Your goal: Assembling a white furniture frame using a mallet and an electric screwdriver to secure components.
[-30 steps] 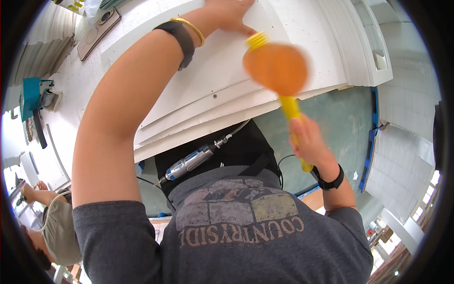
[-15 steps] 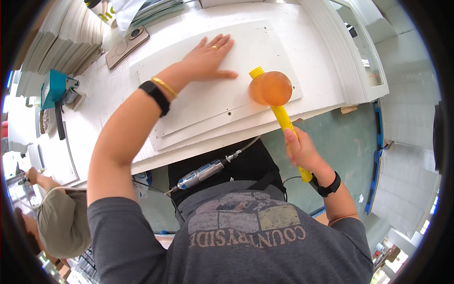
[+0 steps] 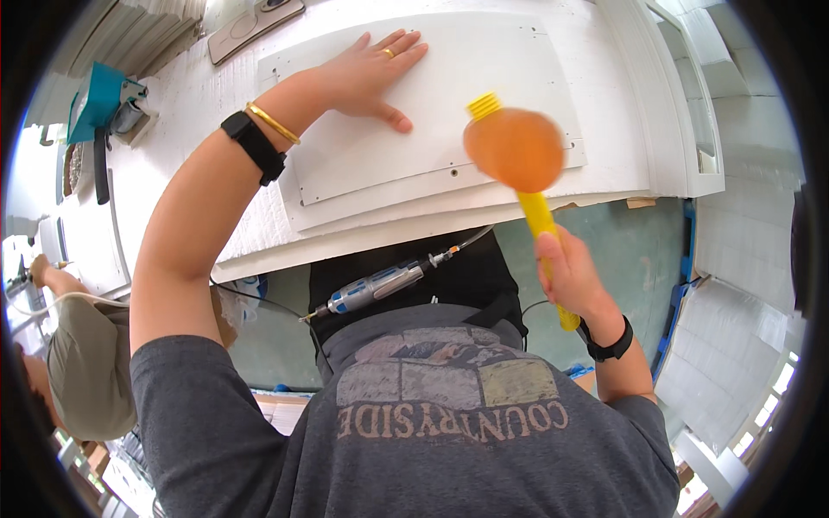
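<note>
My right hand (image 3: pixel 572 274) is wrapped around the yellow handle of a mallet (image 3: pixel 518 151). The mallet's rounded orange head, smeared by motion, appears over the right part of a white panel (image 3: pixel 371 160); a ribbed yellow end sticks out past the head. Across the panel's far left part, my left hand (image 3: pixel 367 79) lies flat with its fingers spread. Small dark holes dot the panel near its edges. Beneath it, another white board (image 3: pixel 315 216) shows along the near side. A silver-and-blue power driver (image 3: pixel 376 289) with a cord rests across my lap.
The white workbench (image 3: pixel 246 246) ends just before my lap. A phone (image 3: pixel 255 28) and stacked white boards (image 3: pixel 121 30) are at the far left, near a teal tool (image 3: pixel 95 102). A white frame (image 3: pixel 682 129) stands right. Another person (image 3: pixel 91 363) works at the left.
My left hand has slid left across the panel, still flat. The mallet head looks larger and more blurred, raised in my right hand. The whole view has shifted somewhat.
</note>
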Action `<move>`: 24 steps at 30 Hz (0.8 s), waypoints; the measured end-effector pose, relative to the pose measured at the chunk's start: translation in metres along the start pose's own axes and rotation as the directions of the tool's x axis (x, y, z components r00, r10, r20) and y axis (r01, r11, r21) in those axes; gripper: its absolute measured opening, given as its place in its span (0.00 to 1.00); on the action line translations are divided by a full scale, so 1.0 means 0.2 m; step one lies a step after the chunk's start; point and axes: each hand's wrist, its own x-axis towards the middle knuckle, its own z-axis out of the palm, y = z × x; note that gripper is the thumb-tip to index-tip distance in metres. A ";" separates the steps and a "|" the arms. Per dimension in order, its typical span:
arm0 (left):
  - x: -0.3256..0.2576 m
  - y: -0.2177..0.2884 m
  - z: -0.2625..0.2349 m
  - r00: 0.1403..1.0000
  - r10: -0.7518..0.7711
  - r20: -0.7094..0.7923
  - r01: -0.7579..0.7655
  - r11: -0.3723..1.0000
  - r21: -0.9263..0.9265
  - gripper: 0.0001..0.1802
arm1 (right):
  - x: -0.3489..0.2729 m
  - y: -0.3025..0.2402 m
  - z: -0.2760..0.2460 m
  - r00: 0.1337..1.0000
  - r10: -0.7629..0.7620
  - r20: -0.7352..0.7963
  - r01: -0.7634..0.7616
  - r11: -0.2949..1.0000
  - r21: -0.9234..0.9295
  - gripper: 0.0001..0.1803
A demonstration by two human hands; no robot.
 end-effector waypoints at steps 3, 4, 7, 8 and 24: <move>0.01 0.01 0.01 1.000 0.004 -0.013 -0.004 1.000 -0.004 0.61 | 0.05 0.01 0.04 0.994 -0.091 0.057 0.098 0.986 -0.132 0.24; 0.00 0.01 0.02 1.000 -0.001 -0.001 0.001 1.000 -0.007 0.60 | 0.03 -0.05 0.05 0.997 -0.017 0.073 0.024 0.996 -0.091 0.24; 0.00 0.01 0.03 1.000 -0.005 -0.018 0.005 1.000 -0.014 0.60 | 0.04 -0.08 0.10 0.994 0.007 0.112 0.002 0.997 -0.078 0.25; 0.01 0.01 0.03 1.000 -0.012 -0.015 0.012 1.000 -0.018 0.60 | 0.05 -0.08 0.11 0.991 -0.045 0.125 0.058 0.993 -0.099 0.26; 0.00 -0.05 0.07 0.994 0.029 -0.108 -0.040 0.994 -0.097 0.60 | 0.15 -0.20 0.36 0.943 -0.002 0.332 0.075 0.976 -0.206 0.27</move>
